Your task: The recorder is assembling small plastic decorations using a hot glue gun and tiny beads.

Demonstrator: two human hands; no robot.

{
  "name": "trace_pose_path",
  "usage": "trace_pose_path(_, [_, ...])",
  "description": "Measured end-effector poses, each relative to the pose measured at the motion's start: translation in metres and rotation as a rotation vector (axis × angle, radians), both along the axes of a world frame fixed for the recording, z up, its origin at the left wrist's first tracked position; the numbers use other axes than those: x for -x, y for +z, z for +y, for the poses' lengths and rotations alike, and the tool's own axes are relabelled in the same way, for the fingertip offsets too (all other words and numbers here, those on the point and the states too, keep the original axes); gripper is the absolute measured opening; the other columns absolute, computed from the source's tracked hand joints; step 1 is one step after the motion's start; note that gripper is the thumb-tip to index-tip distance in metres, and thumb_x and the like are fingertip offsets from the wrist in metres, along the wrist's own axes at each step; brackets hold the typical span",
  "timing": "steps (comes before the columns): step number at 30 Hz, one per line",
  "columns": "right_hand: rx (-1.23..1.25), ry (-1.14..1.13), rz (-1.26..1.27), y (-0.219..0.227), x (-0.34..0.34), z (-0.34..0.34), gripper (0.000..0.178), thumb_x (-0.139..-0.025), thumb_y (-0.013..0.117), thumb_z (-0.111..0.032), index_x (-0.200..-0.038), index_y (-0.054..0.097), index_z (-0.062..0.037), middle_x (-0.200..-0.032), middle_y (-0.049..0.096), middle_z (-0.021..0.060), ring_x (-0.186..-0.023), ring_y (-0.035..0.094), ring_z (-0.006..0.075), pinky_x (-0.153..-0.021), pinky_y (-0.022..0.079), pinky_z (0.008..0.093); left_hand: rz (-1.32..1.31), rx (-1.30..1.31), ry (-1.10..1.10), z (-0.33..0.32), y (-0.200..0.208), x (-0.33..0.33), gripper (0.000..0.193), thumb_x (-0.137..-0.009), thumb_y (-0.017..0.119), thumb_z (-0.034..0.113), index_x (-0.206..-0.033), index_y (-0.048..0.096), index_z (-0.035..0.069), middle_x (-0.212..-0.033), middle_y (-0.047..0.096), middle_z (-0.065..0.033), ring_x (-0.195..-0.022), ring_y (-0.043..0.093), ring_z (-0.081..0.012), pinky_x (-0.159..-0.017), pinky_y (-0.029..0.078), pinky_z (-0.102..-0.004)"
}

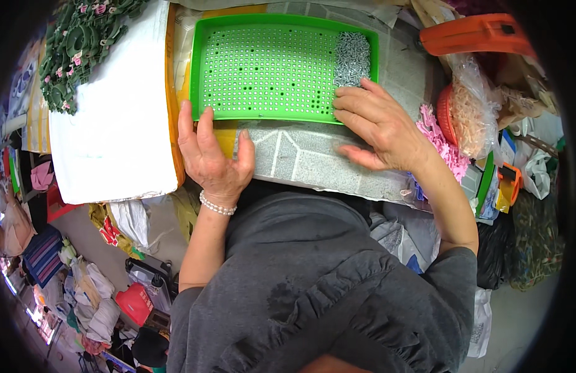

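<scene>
Loosely spread, the fingers of the left hand [216,160] sit at the green tray's [275,117] near left corner; those of the right hand [385,129], released with thumb apart, bend over its near rim beside the screws [353,57]. Worktop [322,163] stretches between the hands, with a white box [117,124] leftward and pink pieces [451,148] rightward.

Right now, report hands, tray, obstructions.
Left hand open at green perforated tray, near left. Right hand open, hiding its near right corner. Silvery screws heaped inside.
</scene>
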State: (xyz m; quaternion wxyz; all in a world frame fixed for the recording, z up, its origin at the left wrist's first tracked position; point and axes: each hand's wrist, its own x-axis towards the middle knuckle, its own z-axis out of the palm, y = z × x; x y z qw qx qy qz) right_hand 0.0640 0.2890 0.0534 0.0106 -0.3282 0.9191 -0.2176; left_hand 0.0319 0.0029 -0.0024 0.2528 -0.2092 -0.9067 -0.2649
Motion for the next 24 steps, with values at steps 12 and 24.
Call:
trace_pose_path(12, [-0.071,-0.014,-0.009,0.006,0.005,-0.002,0.063,-0.081,0.065,-0.039,-0.126,0.053,0.0031,-0.136,0.049,0.0194,-0.132,0.043,0.0346,-0.11,0.03,0.052,-0.016,-0.046,-0.001,0.001,0.001,-0.002,0.058,-0.071,0.072,0.011,-0.123,0.051,-0.004,-0.137,0.043,-0.0278,-0.123,0.047,-0.0422,-0.102,0.04,-0.0438])
trace_pose_path(24, [-0.315,-0.107,0.012,0.008,-0.004,0.001,0.078,-0.084,0.055,-0.056,-0.133,0.046,0.0037,-0.143,0.041,0.0175,-0.138,0.033,0.033,-0.113,0.024,0.0505,0.002,-0.045,-0.001,0.0,0.0,-0.002,0.058,-0.07,0.071,0.014,-0.122,0.052,-0.003,-0.136,0.044,-0.0281,-0.12,0.048,-0.0426,-0.1,0.042,-0.0443])
